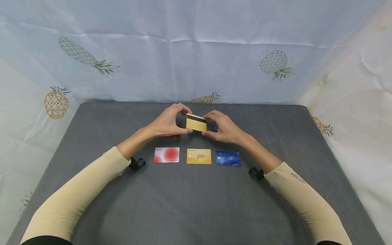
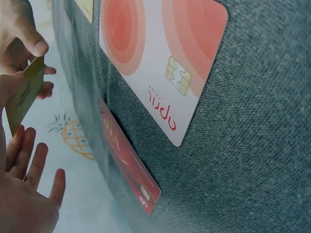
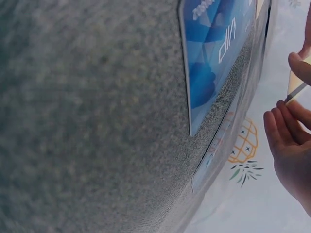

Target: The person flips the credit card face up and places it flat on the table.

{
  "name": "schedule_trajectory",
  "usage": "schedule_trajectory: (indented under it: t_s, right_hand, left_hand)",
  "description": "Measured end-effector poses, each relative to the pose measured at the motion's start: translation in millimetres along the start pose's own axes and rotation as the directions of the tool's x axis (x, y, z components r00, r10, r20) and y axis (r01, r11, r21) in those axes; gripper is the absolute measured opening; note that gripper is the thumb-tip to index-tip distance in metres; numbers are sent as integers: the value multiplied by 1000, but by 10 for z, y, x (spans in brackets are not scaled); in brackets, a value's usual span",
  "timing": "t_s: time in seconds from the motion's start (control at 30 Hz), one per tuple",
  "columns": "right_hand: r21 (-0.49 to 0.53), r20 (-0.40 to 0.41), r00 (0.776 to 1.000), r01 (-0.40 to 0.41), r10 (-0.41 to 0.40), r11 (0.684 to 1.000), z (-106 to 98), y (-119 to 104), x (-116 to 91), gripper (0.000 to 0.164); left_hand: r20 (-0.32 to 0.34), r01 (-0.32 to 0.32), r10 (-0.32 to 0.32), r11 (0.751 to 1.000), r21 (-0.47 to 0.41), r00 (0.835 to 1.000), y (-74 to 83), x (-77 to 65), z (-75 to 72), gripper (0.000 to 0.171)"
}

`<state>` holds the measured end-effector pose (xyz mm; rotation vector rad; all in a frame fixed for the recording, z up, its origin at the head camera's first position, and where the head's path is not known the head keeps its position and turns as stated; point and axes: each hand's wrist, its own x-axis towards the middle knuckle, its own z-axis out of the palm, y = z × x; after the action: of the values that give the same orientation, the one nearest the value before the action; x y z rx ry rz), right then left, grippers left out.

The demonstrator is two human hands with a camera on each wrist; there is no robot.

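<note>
A gold bank card [image 1: 196, 123] is held up above the far part of the table, its black magnetic stripe toward the head camera. My left hand [image 1: 166, 121] pinches its left side between thumb and fingers. At its right side, my right hand [image 1: 225, 126] grips it the same way. In the left wrist view the front of this gold card [image 2: 25, 94] shows, tilted between both hands. Below my left hand lies a red card [image 2: 129, 158], mostly hidden in the head view. Another card [image 1: 216, 129] lies partly hidden behind my right hand.
A row of cards lies nearer on the grey table [image 1: 196, 204]: a white card with red circles [image 1: 166, 155], a gold card with a chip [image 1: 199, 156] and a blue VIP card [image 1: 228, 158]. A pineapple-print curtain [image 1: 190, 68] hangs behind the table's far edge.
</note>
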<state>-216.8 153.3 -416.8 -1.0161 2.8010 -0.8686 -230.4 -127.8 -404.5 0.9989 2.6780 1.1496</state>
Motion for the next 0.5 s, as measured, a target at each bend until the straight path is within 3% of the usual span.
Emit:
schedule_trajectory:
  t_s: [0.5]
  right_hand:
    - [5,21,1000,-22,22,1000,17,3,7,64]
  left_hand:
    - [-21,-3,3,1000,-9,1000,27,13,2,59]
